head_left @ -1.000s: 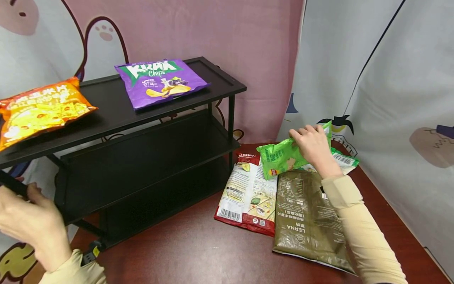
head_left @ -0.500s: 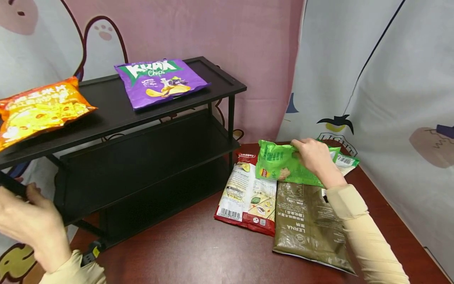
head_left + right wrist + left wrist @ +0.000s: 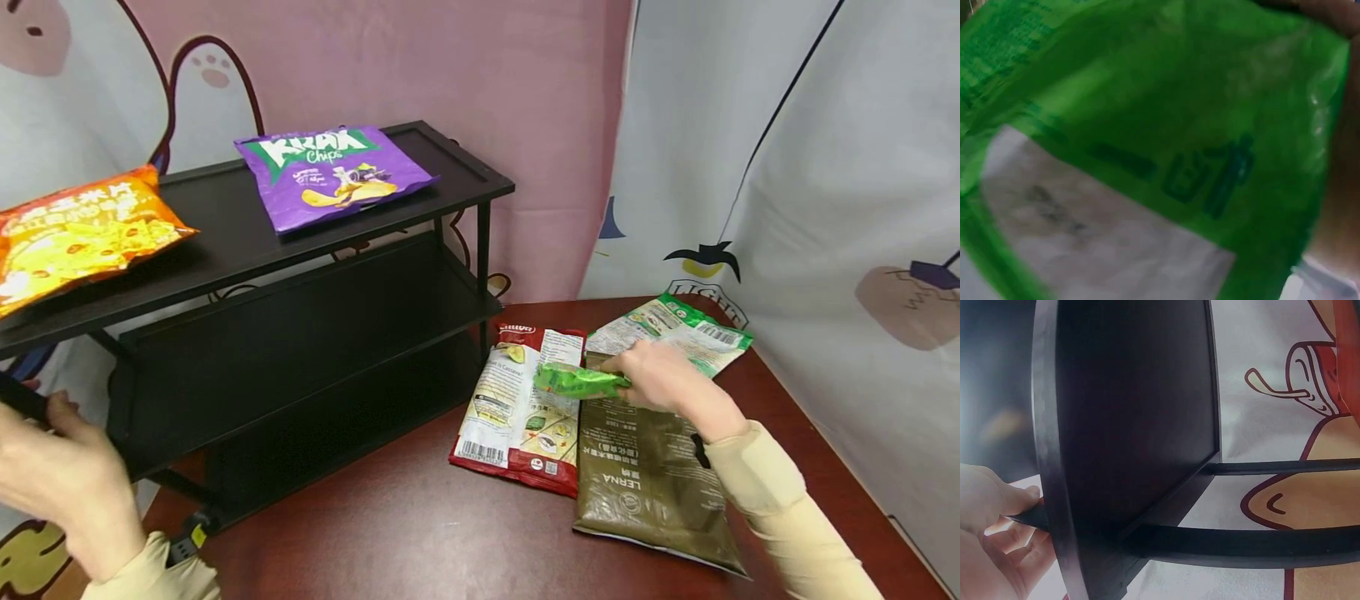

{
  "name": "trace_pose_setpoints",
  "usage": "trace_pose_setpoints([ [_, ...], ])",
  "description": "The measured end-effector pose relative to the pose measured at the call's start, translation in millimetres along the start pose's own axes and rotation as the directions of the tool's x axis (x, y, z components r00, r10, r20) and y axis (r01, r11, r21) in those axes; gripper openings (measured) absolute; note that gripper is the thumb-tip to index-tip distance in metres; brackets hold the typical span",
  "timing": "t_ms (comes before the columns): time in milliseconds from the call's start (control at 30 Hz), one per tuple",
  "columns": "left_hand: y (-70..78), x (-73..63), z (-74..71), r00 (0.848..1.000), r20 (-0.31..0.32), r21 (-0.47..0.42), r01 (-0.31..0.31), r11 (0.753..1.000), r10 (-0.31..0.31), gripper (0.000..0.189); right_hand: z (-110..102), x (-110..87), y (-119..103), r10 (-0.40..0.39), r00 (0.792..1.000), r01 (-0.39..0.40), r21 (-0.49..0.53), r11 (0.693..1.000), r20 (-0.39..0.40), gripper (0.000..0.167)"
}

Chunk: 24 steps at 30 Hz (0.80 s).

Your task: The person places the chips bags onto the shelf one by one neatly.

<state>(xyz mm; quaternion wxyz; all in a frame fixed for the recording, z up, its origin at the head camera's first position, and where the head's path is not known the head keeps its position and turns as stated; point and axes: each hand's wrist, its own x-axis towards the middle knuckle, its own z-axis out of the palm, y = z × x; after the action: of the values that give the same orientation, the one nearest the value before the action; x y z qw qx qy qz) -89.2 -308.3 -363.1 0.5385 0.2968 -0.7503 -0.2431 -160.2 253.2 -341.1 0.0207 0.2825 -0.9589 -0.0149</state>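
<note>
My right hand [image 3: 671, 383] holds a green snack bag [image 3: 573, 381] over the lying bags, tipped nearly edge-on in the head view. In the right wrist view, its green side with a white label [image 3: 1097, 219] fills most of the picture. Beneath it lie a red-and-white cassava chip bag [image 3: 487, 408] and an olive-brown bag [image 3: 637, 492]. At the far left, my left hand [image 3: 67, 475] grips an upright of the black three-tier shelf [image 3: 300, 333]. From the left wrist, thumb and fingers [image 3: 1022, 550] show round the dark post [image 3: 1034, 517].
A purple chip bag [image 3: 337, 179] and an orange snack bag [image 3: 90, 237] lie on the top shelf. Behind the olive bag is a green-and-white bag [image 3: 667, 321]. Printed cloth [image 3: 787, 208] hangs along the back and right of the red-brown table [image 3: 420, 533].
My right hand has lowered the green bag and brought it nearer, tipping it from face-on to edge-on. The green-and-white bag behind is now uncovered. My left hand keeps its grip.
</note>
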Motion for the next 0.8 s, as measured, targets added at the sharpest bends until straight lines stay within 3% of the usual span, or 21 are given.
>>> trace_pose_setpoints([
  [167,0.0,-1.2,-0.8,1.000,0.003,0.000,0.021,1.000,-0.021,0.045,21.0,-3.1,-17.3,-0.038,0.993,0.036,0.024,0.999,0.115,0.037],
  [400,3.0,-1.5,-1.8,1.000,-0.001,-0.006,0.017,1.000,-0.017,0.044,63.3,-2.0,-30.3,-0.039,0.997,0.039,0.003,0.999,0.060,0.030],
  [467,2.9,-2.0,-1.8,1.000,0.002,-0.006,0.014,1.000,-0.014,0.045,65.7,-1.7,-32.0,-0.016,0.992,0.014,0.014,1.000,0.122,0.025],
  [533,2.5,-1.7,-1.6,1.000,0.007,-0.002,0.010,1.000,-0.010,0.044,59.9,-1.8,-33.1,-0.001,0.966,-0.015,0.058,0.998,0.258,0.023],
  [633,1.9,-0.9,-1.2,1.000,0.004,-0.004,0.011,1.000,-0.011,0.043,45.4,-0.6,-28.9,0.002,0.885,-0.098,0.181,0.979,0.465,0.052],
  [700,1.4,-0.4,-0.6,1.000,-0.001,-0.008,0.009,1.000,-0.009,0.043,37.7,2.4,-21.3,0.001,0.857,-0.153,0.255,0.955,0.514,0.065],
  [800,0.9,-0.9,-0.5,1.000,-0.007,-0.016,0.007,1.000,-0.007,0.044,37.6,11.7,-5.8,0.037,0.899,-0.180,0.290,0.940,0.437,0.060],
])
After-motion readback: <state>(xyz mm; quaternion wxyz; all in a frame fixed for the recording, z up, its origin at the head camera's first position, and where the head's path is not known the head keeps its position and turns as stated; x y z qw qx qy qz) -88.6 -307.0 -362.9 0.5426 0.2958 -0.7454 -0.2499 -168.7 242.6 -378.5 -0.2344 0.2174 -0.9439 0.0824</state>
